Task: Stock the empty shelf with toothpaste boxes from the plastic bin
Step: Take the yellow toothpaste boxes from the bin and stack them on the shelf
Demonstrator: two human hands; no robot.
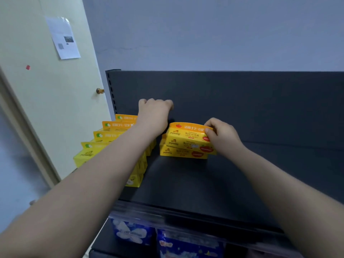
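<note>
Head view, looking down on the shelf (186, 183): a dark board with a dark back panel (251, 101).

Right hand (222, 136): thumb and fingers pinch the right end of the top box (186, 132), at its orange tab. That box lies on 2 more of the same kind, so I count a stack (183, 148) of 3. The stack lies flat on the shelf near the back panel, and its edges are not flush.

Left hand (155, 113): raised just left of the stack and above it, close to the back panel, with the back of the hand toward me. The fingers curl away from the camera. I cannot tell whether they hold anything or touch the panel.

Green-tab boxes (104, 135): yellow, at the left end of the shelf, in a row running front to back. I see 4 tabs, stepped one behind the next. The left forearm crosses over them. Bare shelf separates them from the stack.

Lower level: blue packs (134, 233). Left of the unit: a pale door (37, 108) with a knob (100, 90) and a paper (63, 38) stuck on it.
</note>
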